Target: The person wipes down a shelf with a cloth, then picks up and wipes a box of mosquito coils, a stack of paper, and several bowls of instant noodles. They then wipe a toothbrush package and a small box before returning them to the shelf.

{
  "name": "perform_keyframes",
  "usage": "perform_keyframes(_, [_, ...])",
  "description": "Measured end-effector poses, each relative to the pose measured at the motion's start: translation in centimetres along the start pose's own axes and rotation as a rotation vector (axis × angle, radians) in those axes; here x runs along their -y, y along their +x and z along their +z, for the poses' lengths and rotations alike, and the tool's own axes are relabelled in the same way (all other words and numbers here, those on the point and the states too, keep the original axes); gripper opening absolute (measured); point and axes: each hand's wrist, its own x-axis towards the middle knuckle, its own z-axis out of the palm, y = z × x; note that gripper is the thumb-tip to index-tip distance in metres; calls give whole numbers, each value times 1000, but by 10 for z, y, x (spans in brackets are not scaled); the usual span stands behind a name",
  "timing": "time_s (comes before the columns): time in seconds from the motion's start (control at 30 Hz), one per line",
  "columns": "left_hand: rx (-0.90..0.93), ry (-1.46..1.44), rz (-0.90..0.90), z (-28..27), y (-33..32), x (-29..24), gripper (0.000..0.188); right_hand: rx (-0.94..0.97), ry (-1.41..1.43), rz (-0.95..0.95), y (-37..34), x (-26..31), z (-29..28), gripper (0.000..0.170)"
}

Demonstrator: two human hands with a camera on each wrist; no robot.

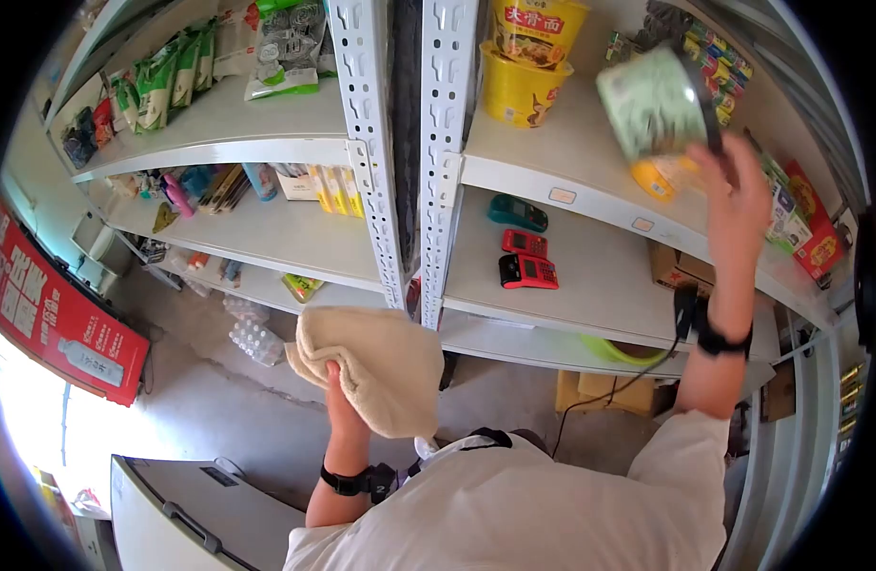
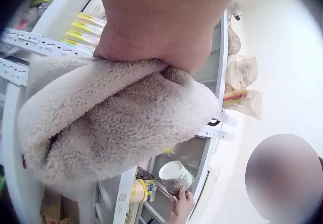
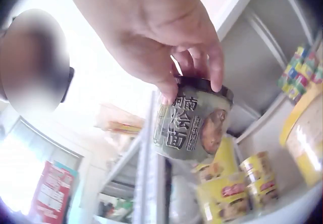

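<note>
In the head view my left hand (image 1: 341, 404) grips a folded beige cloth (image 1: 381, 366), thumb on top; the left wrist view shows the thick cloth (image 2: 121, 118) hanging below the wrist. My right hand (image 1: 735, 195) holds a green noodle tub (image 1: 655, 103) by its dark rim, tilted, above the upper right shelf (image 1: 590, 157). Seen in the right wrist view, the fingers of my right hand (image 3: 166, 47) pinch the black rim of the tub (image 3: 189, 125). Its label shows a bowl of food.
Stacked yellow noodle tubs (image 1: 522, 86) stand left of the green tub, with an orange-yellow one (image 1: 661, 178) beneath it. Card readers (image 1: 528, 271) lie one shelf lower. Perforated posts (image 1: 443, 124) rise between the shelving units. Small colourful packs (image 1: 723, 62) sit at the back right.
</note>
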Motion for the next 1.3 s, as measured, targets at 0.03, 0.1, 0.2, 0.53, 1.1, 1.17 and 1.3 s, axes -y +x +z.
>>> perform_keyframes(0.03, [34,-95,-36,11,3,2,58,28,10,-28,-22,14,-9,26])
perform_keyframes(0.1, [157,-11,-28,26,12,11,62,264,92,-33,-66,41,-21,34])
perform_keyframes(0.2, [345,43,-92,42,23,36,66,531,312,-250,-101,69,-24,44])
perform_keyframes(0.53, [618,-470,-408,126,-5,105,43,373,1292,412,-181,8,28,84])
perform_keyframes(1.1, [200,348,195,217,-70,246,48,366,1411,767,-225,-132,-55,70])
perform_keyframes(1.17, [168,219,111,231,-79,254,50,427,1424,811,-230,-146,-68,73])
perform_keyframes(1.3, [200,255,25,238,-85,279,60,532,1498,1036,-242,-166,-89,76])
